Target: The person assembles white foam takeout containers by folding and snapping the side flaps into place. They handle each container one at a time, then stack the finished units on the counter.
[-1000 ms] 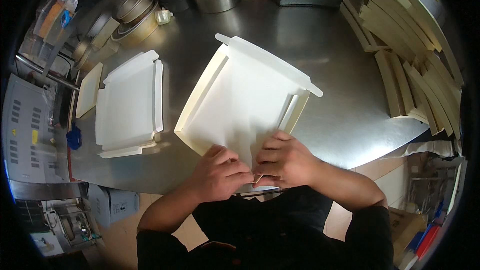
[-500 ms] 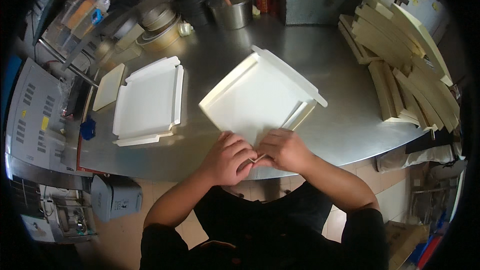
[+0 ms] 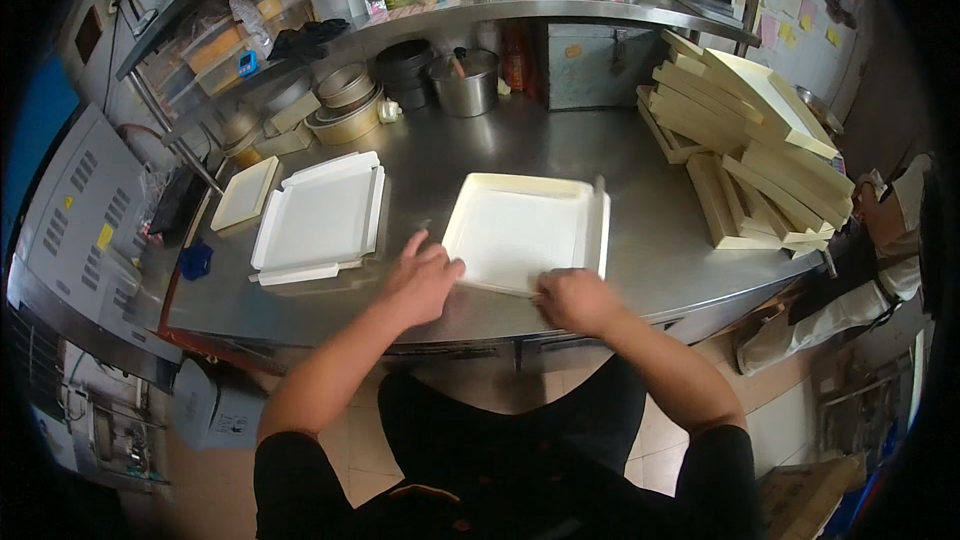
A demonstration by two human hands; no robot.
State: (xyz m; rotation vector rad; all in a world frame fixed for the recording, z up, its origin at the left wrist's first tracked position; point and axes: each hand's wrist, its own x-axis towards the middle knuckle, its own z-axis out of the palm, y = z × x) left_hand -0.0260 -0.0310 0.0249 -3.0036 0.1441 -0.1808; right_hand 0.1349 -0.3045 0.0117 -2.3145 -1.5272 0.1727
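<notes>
A cream square baking pan (image 3: 520,180) rests on the steel table in front of me, lined with white paper (image 3: 525,235). Along its right side, a flap of the liner stands up above the rim. My left hand (image 3: 425,280) is beside the pan's near left corner, its fingers apart and holding nothing. At the near right edge, my right hand (image 3: 580,300) has its fingers curled closed. Blur hides whether they pinch the rim or the paper. Farther left lies a second lined pan (image 3: 318,215), its paper edges sticking out over the rim.
A smaller cream pan (image 3: 246,193) and a dark blue object (image 3: 195,260) are at the table's left. Cream pans (image 3: 745,145) are piled high on the right. Round tins (image 3: 345,105), a steel pot (image 3: 466,85) and a metal box (image 3: 600,65) line the back under a shelf (image 3: 560,8).
The middle pan has turned from a diamond position to nearly square-on. My hands have parted: the left has let go of the paper corner and opened. The view has tilted up.
</notes>
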